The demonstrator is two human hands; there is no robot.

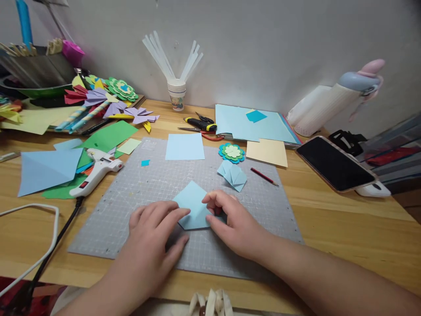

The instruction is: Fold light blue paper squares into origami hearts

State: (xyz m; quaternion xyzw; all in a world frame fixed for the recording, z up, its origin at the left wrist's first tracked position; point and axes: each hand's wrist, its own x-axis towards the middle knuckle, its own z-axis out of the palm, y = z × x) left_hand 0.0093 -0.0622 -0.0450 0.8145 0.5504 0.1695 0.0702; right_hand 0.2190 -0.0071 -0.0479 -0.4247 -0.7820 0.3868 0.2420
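Note:
A light-blue sheet of folded paper (192,202) lies on the grey cutting mat (138,232), one corner pointing away from me. My left hand (154,232) rests at its left edge, fingers stretched over the paper and thumb spread apart. At the right edge, my right hand (232,224) has its fingers curled around the paper, thumb and index finger on its surface; the right corner is hidden beneath. Beyond it sit a pleated light-blue paper piece (233,175), a layered paper flower (232,152) and a flat light-blue square (184,146).
A white glue gun (97,171) lies left on coloured paper, its black cord running toward me. Pliers (200,124), a pencil (264,176) and a paper stack (250,125) lie farther back. A phone (335,163) and a bottle (335,105) are right; paper cups (176,94) hold white strips.

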